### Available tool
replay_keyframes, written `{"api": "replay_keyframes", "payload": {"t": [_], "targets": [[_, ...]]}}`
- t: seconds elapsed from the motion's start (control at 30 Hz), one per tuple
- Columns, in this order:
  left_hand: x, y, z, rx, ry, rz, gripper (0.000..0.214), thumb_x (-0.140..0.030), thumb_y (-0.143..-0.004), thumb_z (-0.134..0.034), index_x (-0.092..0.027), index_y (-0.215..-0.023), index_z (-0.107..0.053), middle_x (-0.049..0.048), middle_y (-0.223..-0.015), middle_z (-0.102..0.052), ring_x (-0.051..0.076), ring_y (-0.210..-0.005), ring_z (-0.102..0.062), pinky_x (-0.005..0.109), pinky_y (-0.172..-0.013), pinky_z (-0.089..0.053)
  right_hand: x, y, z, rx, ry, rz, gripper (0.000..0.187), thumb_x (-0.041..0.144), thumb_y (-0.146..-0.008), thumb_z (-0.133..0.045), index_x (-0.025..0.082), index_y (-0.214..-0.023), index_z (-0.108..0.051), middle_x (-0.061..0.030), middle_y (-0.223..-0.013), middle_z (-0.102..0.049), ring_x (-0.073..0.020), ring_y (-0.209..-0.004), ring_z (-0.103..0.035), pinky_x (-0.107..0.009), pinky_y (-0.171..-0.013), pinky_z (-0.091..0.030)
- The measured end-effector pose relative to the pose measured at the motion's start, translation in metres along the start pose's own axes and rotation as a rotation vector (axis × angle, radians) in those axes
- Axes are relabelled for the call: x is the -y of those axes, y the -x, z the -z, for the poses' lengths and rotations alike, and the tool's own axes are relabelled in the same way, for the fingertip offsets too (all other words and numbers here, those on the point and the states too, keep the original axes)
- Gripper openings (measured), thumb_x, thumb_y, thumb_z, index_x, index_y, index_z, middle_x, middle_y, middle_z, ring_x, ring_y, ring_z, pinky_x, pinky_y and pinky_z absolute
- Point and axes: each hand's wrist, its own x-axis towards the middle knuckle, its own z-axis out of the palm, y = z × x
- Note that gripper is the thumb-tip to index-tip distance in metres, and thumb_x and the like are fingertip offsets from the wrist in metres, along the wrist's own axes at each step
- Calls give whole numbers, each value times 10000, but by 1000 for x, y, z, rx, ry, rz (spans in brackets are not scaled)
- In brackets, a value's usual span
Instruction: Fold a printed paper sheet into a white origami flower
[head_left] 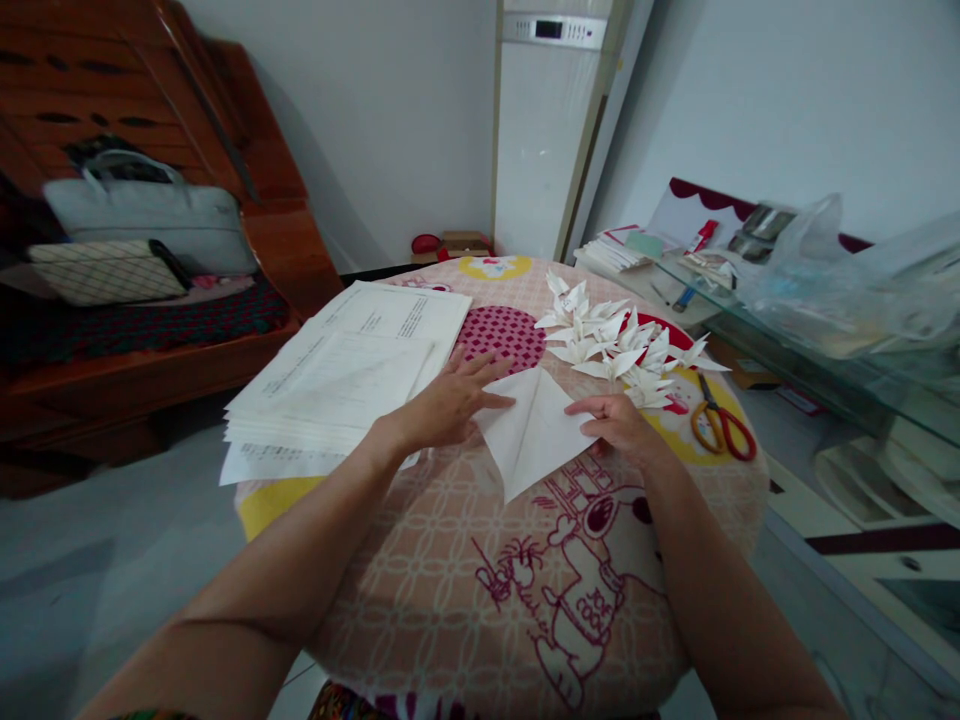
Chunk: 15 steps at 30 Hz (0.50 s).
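Note:
A white square sheet of paper (pixel 531 425) with a crease down its middle lies on the table, one corner toward me. My left hand (pixel 454 400) rests at its left edge, fingers spread, the index fingertip touching the paper. At the right corner, my right hand (pixel 619 422) has its fingers bent around the paper's edge and holds it. Beyond the right hand sits a group of folded white paper cranes (pixel 600 325). To the left, a stack of printed sheets (pixel 337 370) lies beside my left forearm.
Scissors (pixel 718 425) with orange and red handles lie at the table's right side. A patterned cloth (pixel 420 600) covers the round table. On the right stands a glass shelf (pixel 795 365) with plastic bags; a wooden bench (pixel 277 230) holding bags is at the left.

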Motion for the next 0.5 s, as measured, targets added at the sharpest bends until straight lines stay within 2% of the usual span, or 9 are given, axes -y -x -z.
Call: {"api": "replay_keyframes", "payload": {"t": [0.1, 0.17, 0.27, 0.37, 0.43, 0.5], "targets": [[-23, -5, -4, 21, -89, -112, 680, -164, -739, -715, -303, -1387, -560, 56, -1617, -336, 320, -1515, -219, 600, -1224, -33, -1, -1, 2, 24, 32, 30, 403, 154, -585, -567, 143, -950, -737, 63, -485, -540, -80, -354, -442, -204, -346, -375], [-36, -8, -10, 39, -105, -189, 728, -149, -760, -683, -310, -1442, -488, 45, -1614, -344, 286, -1517, -229, 574, -1233, -10, -4, -2, 3, 41, 54, 47, 402, 164, -584, -557, 148, -942, -738, 67, -479, -529, -80, -360, -440, -198, -349, -365], [-47, -11, -20, 82, -93, -290, 660, -163, -777, -666, -258, -1412, -515, 54, -1571, -422, 261, -1505, -266, 521, -1249, -13, -7, -3, 6, 65, 92, 71, 397, 177, -594, -554, 155, -943, -740, 67, -473, -521, -86, -371, -456, -194, -359, -355], [-46, -11, -30, 129, -61, -261, 600, -159, -821, -630, -183, -1409, -509, 106, -1490, -522, 270, -1442, -387, 512, -1244, -93, -9, -4, 8, 43, 148, 92, 383, 184, -609, -549, 157, -936, -746, 67, -458, -515, -92, -371, -454, -200, -369, -349], [-41, -10, -33, 147, -23, -202, 612, -162, -850, -610, -163, -1444, -461, 127, -1494, -513, 260, -1406, -441, 473, -1224, -202, -11, -6, 11, -21, 221, 118, 366, 188, -629, -551, 155, -933, -753, 55, -467, -537, -106, -386, -477, -214, -388, -368], [-37, -8, -33, 164, 11, -155, 617, -174, -884, -583, -150, -1477, -413, 140, -1529, -464, 244, -1405, -447, 404, -1190, -294, -12, -7, 14, -111, 344, 188, 319, 205, -665, -585, 151, -923, -764, 15, -545, -621, -139, -470, -563, -247, -457, -443]]}}
